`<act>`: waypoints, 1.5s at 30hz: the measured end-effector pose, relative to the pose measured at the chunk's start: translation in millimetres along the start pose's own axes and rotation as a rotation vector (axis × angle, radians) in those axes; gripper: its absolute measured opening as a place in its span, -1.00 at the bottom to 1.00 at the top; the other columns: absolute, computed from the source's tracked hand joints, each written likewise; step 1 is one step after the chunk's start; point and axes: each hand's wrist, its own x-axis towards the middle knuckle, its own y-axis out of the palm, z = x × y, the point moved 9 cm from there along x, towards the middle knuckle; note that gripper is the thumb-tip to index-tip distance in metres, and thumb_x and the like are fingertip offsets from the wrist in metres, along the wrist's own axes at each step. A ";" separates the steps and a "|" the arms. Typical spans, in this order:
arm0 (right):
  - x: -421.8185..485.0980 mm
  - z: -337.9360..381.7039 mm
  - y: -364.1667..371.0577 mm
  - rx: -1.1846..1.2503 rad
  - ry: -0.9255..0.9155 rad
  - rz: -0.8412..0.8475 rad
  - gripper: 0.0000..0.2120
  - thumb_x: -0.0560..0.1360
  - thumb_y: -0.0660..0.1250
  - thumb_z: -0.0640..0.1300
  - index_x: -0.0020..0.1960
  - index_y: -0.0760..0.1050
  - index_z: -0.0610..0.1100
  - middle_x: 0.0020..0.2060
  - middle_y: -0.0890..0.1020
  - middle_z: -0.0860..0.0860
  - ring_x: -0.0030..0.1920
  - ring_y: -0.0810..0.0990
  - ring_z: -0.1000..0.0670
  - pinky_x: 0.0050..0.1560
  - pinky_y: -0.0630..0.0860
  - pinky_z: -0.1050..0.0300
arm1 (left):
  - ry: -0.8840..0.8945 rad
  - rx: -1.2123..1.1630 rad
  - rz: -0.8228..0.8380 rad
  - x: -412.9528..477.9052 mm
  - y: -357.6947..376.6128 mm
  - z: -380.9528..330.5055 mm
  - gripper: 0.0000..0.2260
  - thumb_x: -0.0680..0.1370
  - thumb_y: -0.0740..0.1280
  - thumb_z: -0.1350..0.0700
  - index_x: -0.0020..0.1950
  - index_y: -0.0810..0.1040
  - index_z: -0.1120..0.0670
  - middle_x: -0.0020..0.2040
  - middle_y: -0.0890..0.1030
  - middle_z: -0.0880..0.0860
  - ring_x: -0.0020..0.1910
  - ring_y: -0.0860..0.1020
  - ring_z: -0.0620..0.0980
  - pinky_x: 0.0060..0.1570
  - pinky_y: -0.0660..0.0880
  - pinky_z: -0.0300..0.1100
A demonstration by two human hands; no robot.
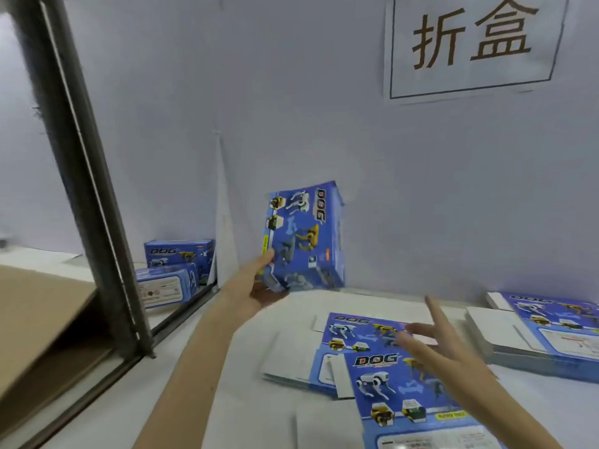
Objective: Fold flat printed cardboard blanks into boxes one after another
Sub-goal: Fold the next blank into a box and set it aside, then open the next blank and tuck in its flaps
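Note:
A folded blue box (304,236) printed with robot dogs and "DOG" stands on end above the table, close to the back wall. My left hand (251,286) grips it at its lower left corner, thumb on the printed face. My right hand (421,335) hovers with fingers spread and holds nothing, above flat blue printed blanks (382,367) lying on the white table. Another flat blank (418,426) lies nearest me, partly under my right forearm.
Two finished blue boxes (175,270) are stacked at the back left beside a dark metal post (87,176). A thick stack of blanks (551,335) lies at the right. A brown cardboard sheet (39,319) slopes at the left. A sign (473,43) hangs on the wall.

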 end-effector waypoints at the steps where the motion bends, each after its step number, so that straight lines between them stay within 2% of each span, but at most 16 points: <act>1: 1.6 -4.9 3.0 -0.021 0.021 0.018 -0.05 0.29 0.31 0.24 0.55 -0.10 0.17 0.21 0.50 0.09 0.11 0.59 0.00 0.16 0.53 -0.08 | 0.016 -0.071 -0.057 8.4 -9.6 -14.8 -0.88 0.53 0.39 0.08 -0.11 0.58 0.13 -0.26 0.65 0.19 -0.30 0.65 0.11 -0.41 0.62 -0.02; 4: 6.8 -21.7 18.3 -0.098 0.090 0.104 -0.19 0.43 0.32 0.17 0.54 -0.06 0.17 0.17 0.50 0.13 0.11 0.58 0.04 0.25 0.47 -0.06 | 0.160 -0.385 -0.148 26.7 -19.9 -62.0 -0.73 0.56 0.33 -0.07 0.11 0.51 0.09 0.12 0.52 0.16 0.09 0.53 0.14 -0.22 0.58 -0.07; 8: 5.5 -38.9 34.6 -0.198 0.127 0.202 -0.35 0.55 0.29 0.03 0.53 0.03 0.13 0.15 0.47 0.13 0.08 0.57 0.13 0.14 0.50 0.15 | 0.485 -0.616 -0.097 25.8 -15.2 -97.7 -0.66 0.58 0.21 -0.19 0.22 0.49 0.01 0.13 0.55 0.05 0.08 0.54 -0.02 -0.13 0.49 -0.19; 9: 4.7 -43.1 34.7 -0.232 0.130 0.215 -0.38 0.55 0.29 0.03 0.51 0.07 0.16 0.17 0.47 0.11 0.09 0.55 0.16 0.09 0.51 0.23 | 0.456 -0.485 -0.031 26.9 -0.9 -83.6 -0.72 0.61 0.19 -0.13 0.18 0.50 0.02 0.04 0.59 0.05 -0.01 0.56 -0.04 -0.10 0.47 -0.16; 11: 2.8 -50.1 33.3 -0.337 0.129 0.222 -0.46 0.56 0.28 0.03 0.48 0.16 0.17 0.19 0.45 0.11 0.15 0.51 0.16 0.10 0.49 0.29 | 0.397 0.155 0.107 19.3 37.4 -29.7 -0.82 0.65 0.17 0.07 0.13 0.53 0.06 -0.06 0.60 0.03 -0.09 0.54 -0.08 -0.03 0.47 -0.14; 14: 1.8 -51.7 29.5 -0.501 0.077 0.195 -0.62 0.60 0.24 -0.06 0.40 0.32 0.10 0.10 0.46 0.18 0.13 0.47 0.18 0.16 0.44 0.31 | 0.249 1.216 0.559 -13.6 88.2 106.7 -0.64 0.56 0.31 -0.05 0.33 0.51 0.01 0.26 0.55 0.01 0.15 0.50 -0.11 0.26 0.44 -0.11; 17: 2.5 -54.6 17.7 -0.588 0.049 0.148 -0.64 0.61 0.18 -0.20 0.38 0.39 0.02 0.21 0.49 0.11 0.20 0.46 0.14 0.20 0.38 0.31 | 0.080 1.625 0.836 -48.1 99.8 205.2 -0.39 0.49 0.32 -0.26 0.49 0.25 -0.14 0.56 0.11 0.03 0.50 0.15 -0.01 0.48 0.06 0.17; 19: 2.9 -60.1 8.0 -0.614 0.075 0.131 -0.62 0.61 0.17 -0.21 0.41 0.38 -0.01 0.31 0.46 0.04 0.26 0.45 0.10 0.24 0.36 0.28 | 0.094 1.905 0.756 -51.1 97.2 227.3 -0.29 0.57 0.25 -0.18 0.56 -0.14 -0.17 0.56 -0.29 0.03 0.54 -0.24 0.00 0.46 -0.23 0.22; 21: 3.0 -63.8 1.3 -0.634 0.088 0.126 -0.63 0.61 0.19 -0.15 0.41 0.37 -0.02 0.30 0.48 0.04 0.17 0.48 0.11 0.17 0.38 0.30 | 0.120 2.033 0.734 -54.1 97.8 233.0 -0.23 0.58 0.25 -0.15 0.53 -0.28 -0.20 0.53 -0.37 0.09 0.52 -0.34 0.04 0.44 -0.27 0.24; 25: 4.1 -69.8 -3.0 -0.695 0.072 0.113 -0.68 0.61 0.19 -0.13 0.34 0.44 -0.03 0.24 0.53 0.03 0.07 0.47 0.11 0.02 0.34 0.30 | 0.187 1.869 0.538 -37.7 85.5 212.7 -0.07 0.39 0.11 -0.52 0.56 -0.24 -0.13 0.56 -0.28 0.08 0.54 -0.27 0.06 0.45 -0.26 0.18; 31: -1.0 -75.9 0.3 -0.764 0.096 0.116 -0.73 0.60 0.17 -0.16 0.26 0.49 0.01 0.24 0.46 0.06 0.16 0.48 0.06 0.17 0.41 0.23 | 0.131 1.868 0.400 6.3 72.3 197.9 0.12 0.23 0.19 -0.59 0.57 -0.21 -0.06 0.58 -0.15 0.07 0.55 -0.19 0.08 0.46 -0.25 0.20; 36: -3.9 -70.5 1.4 -0.768 0.077 0.113 -0.70 0.59 0.15 -0.21 0.25 0.52 -0.03 0.25 0.46 0.03 0.18 0.47 0.01 0.20 0.42 0.16 | 0.261 1.756 0.387 22.5 90.4 183.7 -0.06 0.32 0.32 -0.46 0.55 0.13 -0.01 0.51 0.18 0.01 0.50 0.14 0.02 0.45 0.10 -0.01; 38: -4.3 -70.0 3.3 -0.769 0.057 0.137 -0.67 0.56 0.15 -0.28 0.24 0.53 -0.07 0.24 0.47 0.01 0.19 0.47 -0.02 0.20 0.41 0.14 | 0.201 1.708 0.396 24.6 92.9 176.9 -0.28 0.32 0.41 -0.36 0.36 0.40 -0.02 0.31 0.35 0.03 0.32 0.34 -0.01 0.19 0.35 -0.18; 40: -3.7 -65.0 1.9 -0.713 0.010 0.135 -0.68 0.52 0.18 -0.30 0.21 0.54 -0.11 0.18 0.48 -0.01 0.17 0.46 -0.05 0.21 0.41 0.12 | 0.219 1.633 0.478 22.0 99.0 159.7 -0.67 0.40 0.44 -0.21 -0.03 0.51 -0.02 -0.02 0.47 0.03 0.00 0.46 -0.01 -0.17 0.36 -0.26; 42: 0.4 -50.8 -14.0 -0.627 -0.047 0.015 -0.64 0.54 0.22 -0.26 0.31 0.47 -0.07 0.29 0.38 0.00 0.30 0.38 -0.03 0.33 0.33 0.17 | 0.243 1.434 0.542 18.8 103.6 130.0 -0.77 0.50 0.42 -0.06 -0.09 0.54 0.10 -0.13 0.61 0.09 -0.14 0.58 0.03 -0.19 0.47 -0.17; 45: 0.0 -11.0 -63.8 -0.635 -0.131 -0.443 -0.41 0.55 0.26 -0.22 0.52 0.14 -0.03 0.53 0.03 -0.07 0.54 -0.04 -0.05 0.49 0.00 0.11 | 0.280 1.025 0.454 13.9 100.6 69.0 -0.91 0.53 0.39 0.11 -0.04 0.55 0.11 -0.15 0.70 0.09 -0.23 0.67 0.04 -0.18 0.58 -0.08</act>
